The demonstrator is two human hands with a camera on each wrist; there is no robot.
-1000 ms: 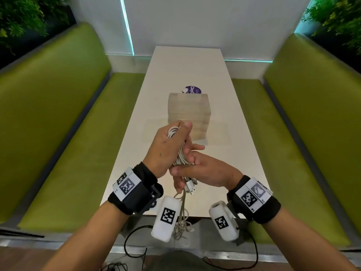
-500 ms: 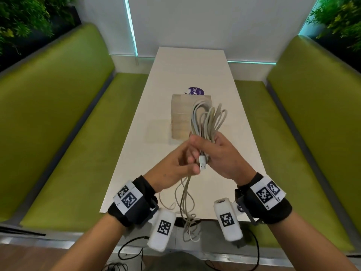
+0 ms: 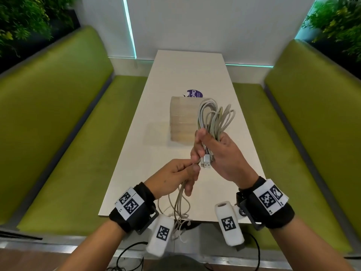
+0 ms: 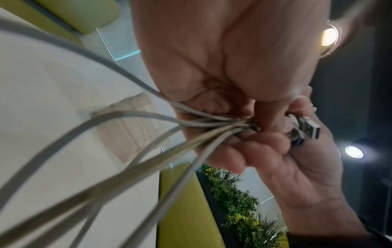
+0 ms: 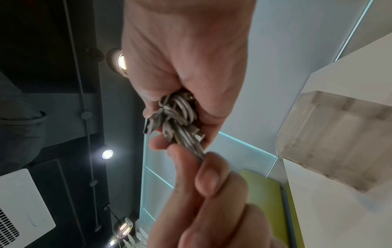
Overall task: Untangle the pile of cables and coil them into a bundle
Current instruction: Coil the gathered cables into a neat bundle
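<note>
A bundle of pale grey cables (image 3: 214, 116) loops upward out of my right hand (image 3: 212, 151), which grips its base above the white table (image 3: 195, 71). Silver USB plugs (image 3: 206, 162) stick out below that fist. My left hand (image 3: 187, 171) sits just below and to the left, pinching the loose strands (image 3: 180, 200) that hang down past the table's near edge. In the left wrist view the strands (image 4: 161, 144) fan out from the fingers beside a USB plug (image 4: 310, 130). In the right wrist view the coiled cable ends (image 5: 180, 117) sit packed in the palm.
A translucent box (image 3: 182, 118) stands on the table behind the hands, with a purple round sticker (image 3: 194, 93) beyond it. Green benches (image 3: 58, 133) run along both sides. Black cords (image 3: 129, 253) lie on the floor near me.
The bundle passed from my left hand to my right, which raised it so the loops point up. My left hand dropped below to hold the hanging strands.
</note>
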